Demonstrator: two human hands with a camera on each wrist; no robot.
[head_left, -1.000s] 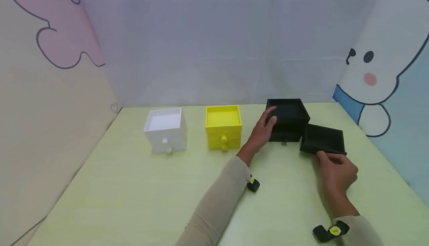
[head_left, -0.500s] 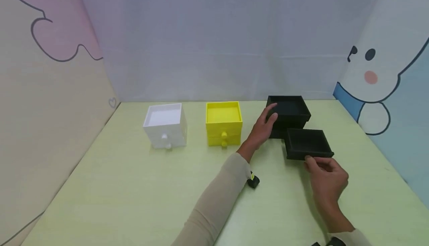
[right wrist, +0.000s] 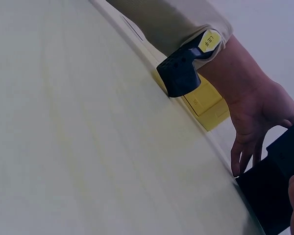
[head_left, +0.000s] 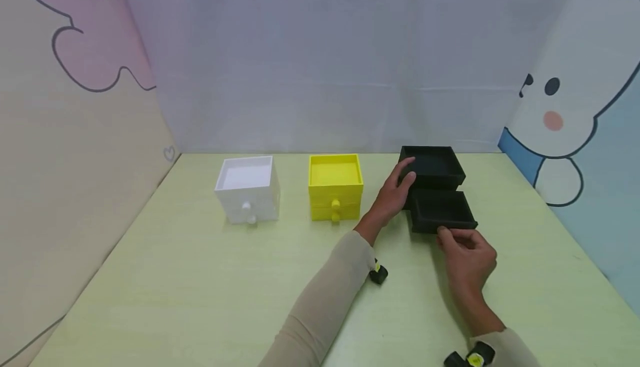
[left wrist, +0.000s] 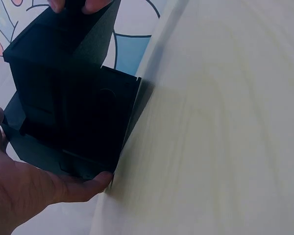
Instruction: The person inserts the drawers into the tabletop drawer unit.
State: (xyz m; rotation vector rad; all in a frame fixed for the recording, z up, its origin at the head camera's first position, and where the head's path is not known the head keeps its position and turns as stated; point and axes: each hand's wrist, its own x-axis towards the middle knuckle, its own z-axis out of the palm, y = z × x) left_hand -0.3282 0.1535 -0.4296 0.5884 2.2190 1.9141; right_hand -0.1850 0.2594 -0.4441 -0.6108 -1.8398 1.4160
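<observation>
A black drawer box [head_left: 433, 162] stands at the back right of the table. My left hand [head_left: 389, 199] holds its left side, and in the left wrist view the thumb and fingers span the box. A loose-looking black drawer [head_left: 442, 209] sits in line with the front of the box, its far end against or just inside it; I cannot tell which. At the drawer's near edge my right hand [head_left: 469, 264] pinches the front between thumb and fingers, which hide the grip point. Only fingertips of that hand show at the top of the left wrist view.
To the left stand a yellow drawer box [head_left: 335, 186] and a white drawer box [head_left: 248, 189], each with knobs on the front. All rest on a pale green table [head_left: 200, 289]. A pale cloth [head_left: 300, 67] hangs behind, with printed panels at both sides.
My right hand has brought the black drawer leftward, from beside the box's right front corner to in front of the box. The left hand has stayed on the box.
</observation>
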